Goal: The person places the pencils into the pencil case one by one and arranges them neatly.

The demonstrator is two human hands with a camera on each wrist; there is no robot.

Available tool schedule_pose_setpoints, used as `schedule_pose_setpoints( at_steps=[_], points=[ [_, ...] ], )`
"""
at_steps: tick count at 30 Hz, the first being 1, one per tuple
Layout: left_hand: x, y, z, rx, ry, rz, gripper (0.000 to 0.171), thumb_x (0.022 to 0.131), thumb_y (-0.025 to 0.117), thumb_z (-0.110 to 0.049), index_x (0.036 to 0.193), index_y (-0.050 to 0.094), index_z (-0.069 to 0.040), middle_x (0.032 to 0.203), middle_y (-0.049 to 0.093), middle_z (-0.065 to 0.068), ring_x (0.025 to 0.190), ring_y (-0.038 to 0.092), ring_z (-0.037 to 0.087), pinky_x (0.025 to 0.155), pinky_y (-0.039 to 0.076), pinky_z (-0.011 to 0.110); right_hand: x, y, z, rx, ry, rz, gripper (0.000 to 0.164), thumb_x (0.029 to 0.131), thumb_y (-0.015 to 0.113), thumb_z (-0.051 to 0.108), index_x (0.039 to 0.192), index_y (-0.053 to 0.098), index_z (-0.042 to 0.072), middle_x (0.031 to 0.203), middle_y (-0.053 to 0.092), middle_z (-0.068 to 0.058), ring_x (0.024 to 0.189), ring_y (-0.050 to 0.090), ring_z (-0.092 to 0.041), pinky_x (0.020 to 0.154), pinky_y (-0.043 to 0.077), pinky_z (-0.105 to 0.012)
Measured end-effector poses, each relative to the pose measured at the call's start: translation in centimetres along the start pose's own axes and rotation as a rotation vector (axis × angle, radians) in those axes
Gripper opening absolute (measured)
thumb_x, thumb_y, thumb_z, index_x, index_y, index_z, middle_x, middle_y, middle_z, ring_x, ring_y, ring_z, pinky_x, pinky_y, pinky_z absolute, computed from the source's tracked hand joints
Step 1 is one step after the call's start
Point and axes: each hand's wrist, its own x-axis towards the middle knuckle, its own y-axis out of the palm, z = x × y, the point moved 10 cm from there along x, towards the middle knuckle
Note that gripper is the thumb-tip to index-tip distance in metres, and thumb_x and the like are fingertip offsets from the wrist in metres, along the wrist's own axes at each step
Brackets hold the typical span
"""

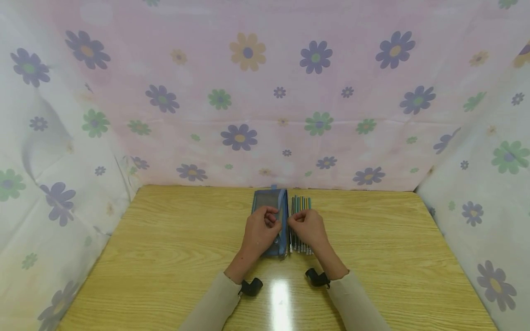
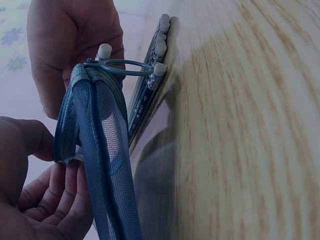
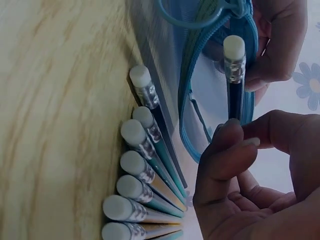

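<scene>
While the right hand [image 1: 308,227] pinches one pencil [image 3: 234,75] between thumb and fingers, eraser end exposed, the left hand [image 1: 261,232] holds the zippered edge of a blue mesh pouch [image 1: 265,198]. Held pencil: beside the pouch's parted zipper; lower shaft hidden by fingers, writing end not visible. Zipper ring [image 2: 131,73]: blue. Row of pencils [image 1: 302,249]: on the table, right of the pouch, white erasers toward the person; partly covered by the right hand, exact count unclear. Sleeves [image 1: 215,303]: pale, cut off at the lower frame. Table [image 1: 186,230]: light wood grain, glare near the front. Cloth [image 1: 265,92]: flowered, on three sides. Far table edge: just beyond the pouch; side edges well apart from both hands, wood extending broadly left and right.
</scene>
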Motion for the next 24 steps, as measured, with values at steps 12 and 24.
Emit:
schedule_pose_setpoints(
  at_steps=[12, 24],
  points=[
    [0.0, -0.1, -0.3, -0.008, 0.019, -0.010, 0.025, 0.092, 0.072, 0.000, 0.117, 0.073, -0.002, 0.087, 0.068, 0.003, 0.074, 0.067, 0.014, 0.067, 0.057, 0.027, 0.1, 0.7, -0.3, 0.051, 0.012, -0.002, 0.019, 0.097, 0.070, 0.015, 0.099, 0.080, 0.000, 0.078, 0.074, -0.007, 0.064, 0.067, -0.017, 0.056, 0.054, -0.029],
    [0.1, 0.0, 0.0, -0.019, 0.005, -0.001, 0.024, 0.092, 0.073, -0.002, 0.117, 0.072, -0.004, 0.088, 0.068, 0.001, 0.075, 0.067, 0.011, 0.067, 0.058, 0.026, 0.1, 1.5, -0.6, 0.187, 0.051, 0.001, 0.018, 0.101, 0.070, 0.013, 0.105, 0.078, -0.002, 0.082, 0.075, -0.013, 0.067, 0.071, -0.020, 0.058, 0.058, -0.031]
  ],
)
